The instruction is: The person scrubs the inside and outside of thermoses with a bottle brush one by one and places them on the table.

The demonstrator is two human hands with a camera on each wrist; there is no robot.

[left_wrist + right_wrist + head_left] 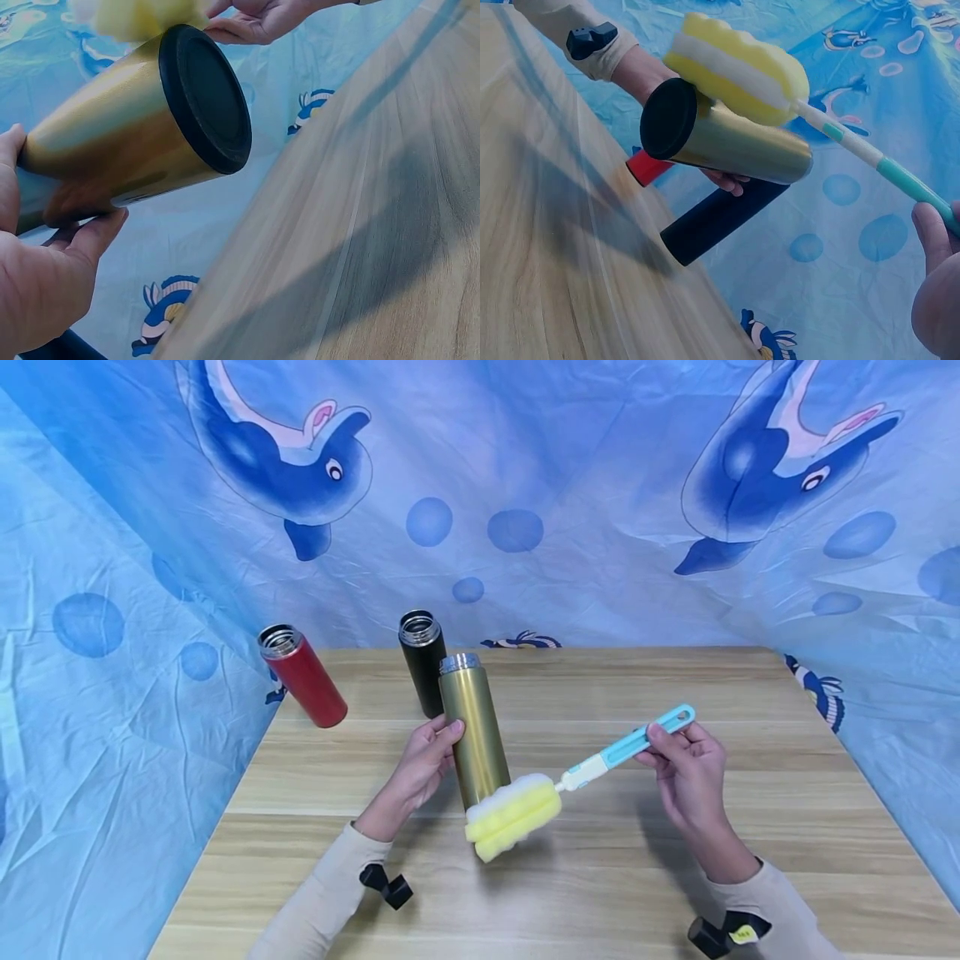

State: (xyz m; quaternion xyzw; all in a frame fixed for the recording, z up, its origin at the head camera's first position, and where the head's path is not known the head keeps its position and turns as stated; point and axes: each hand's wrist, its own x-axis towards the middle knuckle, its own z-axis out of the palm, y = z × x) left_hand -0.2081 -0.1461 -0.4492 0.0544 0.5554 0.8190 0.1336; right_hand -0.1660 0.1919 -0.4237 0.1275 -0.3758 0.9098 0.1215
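A gold thermos bottle with a bare metal mouth is gripped by my left hand around its side. In the left wrist view its dark base hangs above the table. My right hand pinches the turquoise handle of a bottle brush between thumb and fingers. The brush's yellow and white sponge head overlaps the lower part of the gold bottle in the head view; in the right wrist view the sponge lies along the bottle's side. Whether they touch, I cannot tell.
A black bottle without a lid stands just behind the gold one. Further left is a red bottle, also lidless. The wooden table is bordered by a blue dolphin-print cloth at the back and sides.
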